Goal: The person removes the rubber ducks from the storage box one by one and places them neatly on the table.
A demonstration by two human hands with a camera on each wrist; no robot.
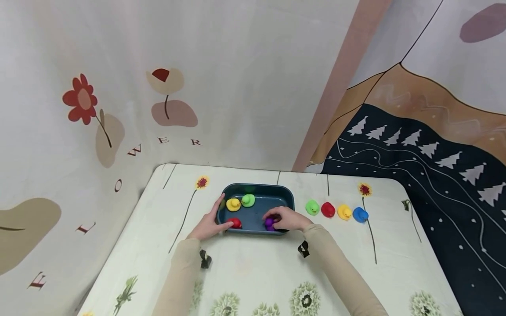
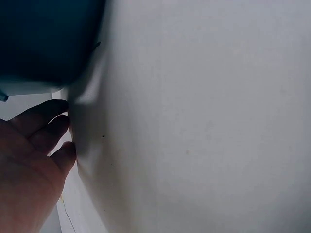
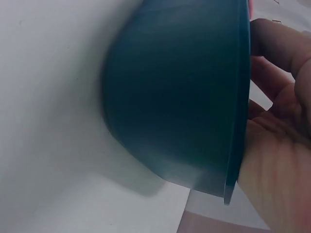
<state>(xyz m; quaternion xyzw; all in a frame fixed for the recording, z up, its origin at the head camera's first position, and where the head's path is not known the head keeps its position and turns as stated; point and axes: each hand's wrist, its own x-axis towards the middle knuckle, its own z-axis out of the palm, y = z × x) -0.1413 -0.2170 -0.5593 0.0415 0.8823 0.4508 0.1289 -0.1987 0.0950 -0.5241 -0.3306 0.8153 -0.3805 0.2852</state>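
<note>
A dark blue tray [image 1: 257, 186] stands on the table, seen from the head. My left hand [image 1: 208, 224] rests at its front left corner, the thumb over the rim beside a red rubber duck [image 1: 235, 223]; in the left wrist view the fingers [image 2: 51, 128] lie fairly straight outside the tray. My right hand [image 1: 290, 218] reaches over the right side and pinches a purple rubber duck [image 1: 269, 223] inside the tray. The right wrist view hides that duck behind the tray wall [image 3: 180, 92]. A yellow duck [image 1: 233, 204] and a green duck [image 1: 248, 200] sit towards the back left.
Right of the tray, a green duck [image 1: 312, 207], a red duck [image 1: 328, 210], a yellow duck [image 1: 345, 212] and a blue duck [image 1: 360, 215] form a row on the flower-printed tablecloth [image 1: 253, 267]. Printed curtains [image 1: 245, 87] hang behind the table.
</note>
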